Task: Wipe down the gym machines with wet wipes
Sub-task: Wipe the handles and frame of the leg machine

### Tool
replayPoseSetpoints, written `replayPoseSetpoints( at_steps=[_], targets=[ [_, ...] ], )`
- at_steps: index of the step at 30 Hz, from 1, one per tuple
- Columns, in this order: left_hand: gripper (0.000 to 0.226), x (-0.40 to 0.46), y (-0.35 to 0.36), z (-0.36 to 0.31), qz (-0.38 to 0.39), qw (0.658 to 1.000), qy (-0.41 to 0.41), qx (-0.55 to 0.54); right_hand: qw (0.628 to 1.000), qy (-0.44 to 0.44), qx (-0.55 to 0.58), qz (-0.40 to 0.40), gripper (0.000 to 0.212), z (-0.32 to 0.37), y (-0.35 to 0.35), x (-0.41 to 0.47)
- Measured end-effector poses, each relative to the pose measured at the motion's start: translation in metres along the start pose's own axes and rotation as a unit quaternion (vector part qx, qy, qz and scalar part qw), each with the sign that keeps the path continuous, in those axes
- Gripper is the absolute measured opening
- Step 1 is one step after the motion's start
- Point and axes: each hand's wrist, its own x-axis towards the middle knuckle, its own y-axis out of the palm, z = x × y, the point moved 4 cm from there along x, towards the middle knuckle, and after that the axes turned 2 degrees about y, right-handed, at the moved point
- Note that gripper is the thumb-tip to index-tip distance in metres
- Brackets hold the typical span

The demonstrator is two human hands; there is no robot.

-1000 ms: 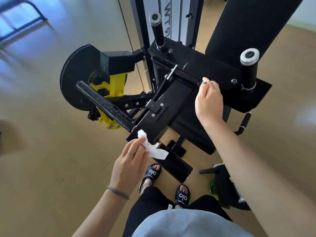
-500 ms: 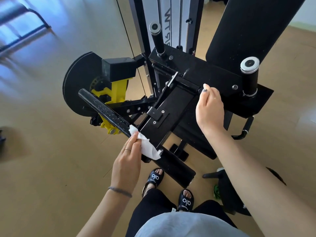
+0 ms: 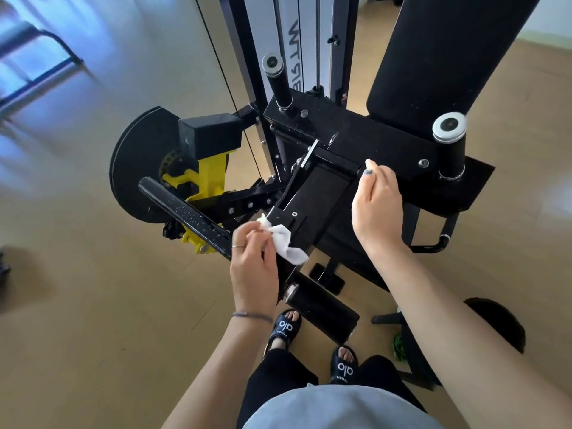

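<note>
A black gym machine (image 3: 365, 137) with yellow parts stands in front of me. My left hand (image 3: 252, 261) grips a crumpled white wet wipe (image 3: 283, 239) and holds it against the left edge of the machine's tilted black plate (image 3: 315, 199), where the wet black bar (image 3: 185, 215) meets it. My right hand (image 3: 376, 205) curls over the right end of the small black crossbar (image 3: 335, 161) at the top of that plate. Water drops shine on the bar.
A black back pad (image 3: 439, 54) rises at the upper right, with two upright posts (image 3: 448, 147) capped in silver. A black roller pad (image 3: 323, 314) lies just above my sandalled feet. A black stand is at my right on the wooden floor (image 3: 93, 305).
My left hand has carried the wipe up along the plate's left edge, from its lower corner to the joint with the bar. My right hand has stayed on the crossbar.
</note>
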Motion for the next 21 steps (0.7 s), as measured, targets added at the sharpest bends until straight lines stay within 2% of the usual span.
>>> replayPoseSetpoints(
  at_steps=[1, 3, 6, 8, 9, 10, 13, 14, 19, 21],
  targets=[
    [0.015, 0.010, 0.004, -0.001, -0.021, 0.999, -0.029, -0.016, 1.000, 0.000, -0.002, 0.000, 0.045, 0.000, 0.000, 0.000],
    [0.014, 0.025, 0.010, -0.006, -0.017, 0.999, -0.031, -0.019, 1.000, 0.000, -0.003, 0.001, 0.045, -0.001, 0.000, 0.000],
    [0.011, 0.038, 0.023, -0.023, 0.064, 0.994, 0.087, 0.025, 1.000, -0.001, -0.002, -0.004, 0.045, 0.000, 0.000, 0.000],
    [0.008, 0.042, 0.029, -0.032, 0.129, 0.973, 0.181, 0.065, 1.000, -0.001, -0.004, -0.006, 0.045, 0.000, 0.001, 0.000],
    [0.008, 0.047, 0.030, -0.031, 0.144, 0.967, 0.197, 0.073, 1.000, -0.002, -0.005, -0.006, 0.046, 0.000, 0.001, 0.000],
    [0.010, 0.053, 0.027, -0.026, 0.140, 0.970, 0.184, 0.072, 1.000, -0.003, -0.008, -0.004, 0.046, -0.001, 0.000, 0.000],
    [0.012, 0.067, 0.012, -0.001, 0.088, 0.993, 0.069, 0.038, 1.000, -0.008, -0.014, -0.011, 0.045, -0.001, 0.000, 0.000],
    [0.012, 0.066, 0.011, -0.001, 0.088, 0.994, 0.057, 0.032, 1.000, -0.007, -0.012, -0.015, 0.044, 0.000, 0.001, 0.000],
    [0.016, 0.052, 0.031, -0.034, 0.187, 0.960, 0.198, 0.065, 0.999, 0.002, -0.008, -0.031, 0.044, 0.001, 0.006, -0.003],
    [0.011, 0.064, 0.037, -0.036, 0.195, 0.956, 0.207, 0.072, 0.999, -0.004, -0.010, -0.036, 0.044, 0.001, 0.007, -0.003]
  ],
)
